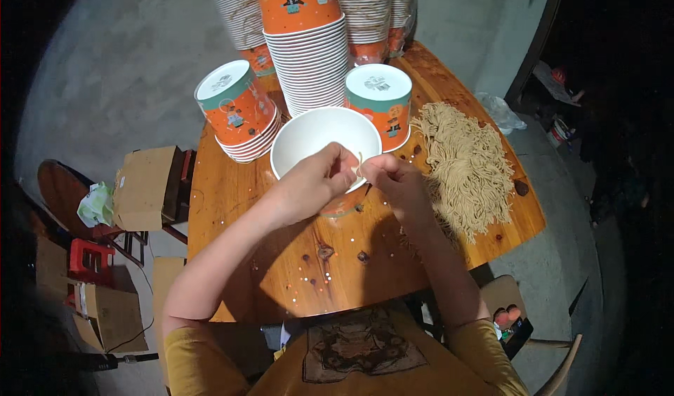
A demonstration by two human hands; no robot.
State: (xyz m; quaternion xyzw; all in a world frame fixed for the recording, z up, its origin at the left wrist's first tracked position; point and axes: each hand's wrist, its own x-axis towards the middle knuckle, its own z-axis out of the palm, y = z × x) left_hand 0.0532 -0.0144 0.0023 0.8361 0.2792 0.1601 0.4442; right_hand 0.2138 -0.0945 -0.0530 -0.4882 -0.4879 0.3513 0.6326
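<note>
A white-lined paper bucket (309,140) with an orange outside stands upright on the wooden table in front of me. At its near right rim my left hand (319,178) and my right hand (393,182) meet, both with fingers pinched. Between them is a short piece of beige string (360,164), its end sticking up in a small loop. Whether the string passes through the bucket's wall is hidden by my fingers. Right of my right hand lies a large heap of cut beige strings (467,171).
Behind the bucket rises a tall stack of upturned buckets (307,66). Shorter upturned stacks stand left (239,111) and right (379,101), with bagged stacks (361,10) farther back. Small white dots litter the wooden table (281,255). A cardboard box (147,189) is off the left side.
</note>
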